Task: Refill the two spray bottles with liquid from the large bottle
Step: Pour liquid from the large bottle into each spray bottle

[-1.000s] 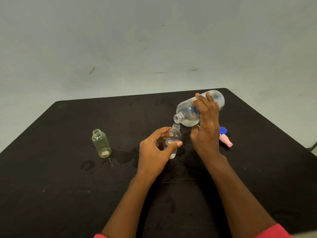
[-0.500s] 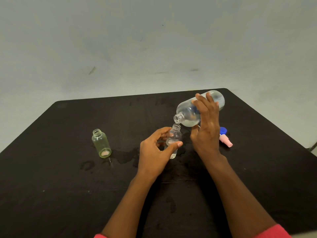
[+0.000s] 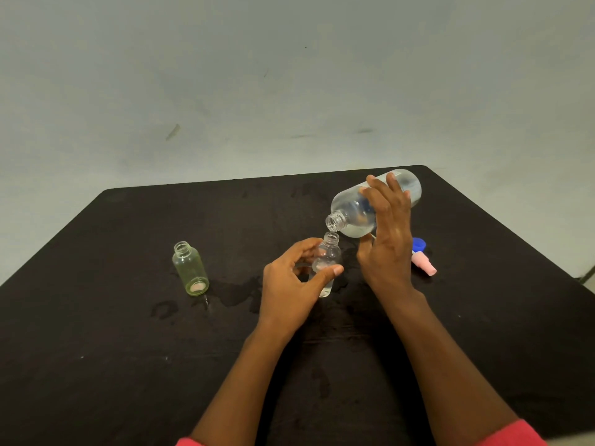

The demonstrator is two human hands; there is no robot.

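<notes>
The large bottle (image 3: 354, 214) is held above the black table (image 3: 96, 349), tipped almost flat. Its open neck points toward eight o'clock, just over the mouth of the small clear spray bottle (image 3: 328, 255). The right hand (image 3: 388, 246) wraps its body, fingers curled over the top and thumb below. Clear liquid pools along the bottle's lower side; no stream can be made out.

The left hand (image 3: 289, 284) curls thumb and fingers round the small bottle, which stands upright near the table's middle with a little clear liquid at the bottom. Well apart at nine o'clock stands an uncapped green-tinted spray bottle (image 3: 190, 268); its contents are unclear. At three o'clock lie a blue cap (image 3: 419, 244) and a pink spray head (image 3: 425, 265).
</notes>
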